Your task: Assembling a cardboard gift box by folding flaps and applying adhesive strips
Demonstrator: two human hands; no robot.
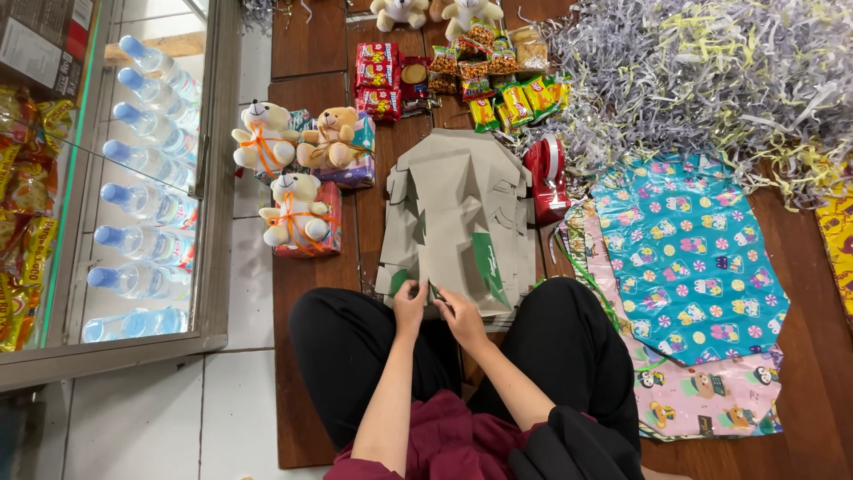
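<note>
A stack of flattened grey cardboard boxes (458,209) with green inner flaps lies on the wooden floor in front of my crossed legs. My left hand (410,307) and my right hand (458,313) meet at the near edge of the stack, both pinching a small green flap there. The fingers are curled over the cardboard edge. My forearms reach forward over a dark red cloth on my lap.
Left stands a glass cabinet (209,178) with water bottles. Teddy bears tied to boxes (298,213), snack packs (498,80), a red tape dispenser (546,178), shredded paper (711,80) and patterned wrapping sheets (693,258) surround the stack.
</note>
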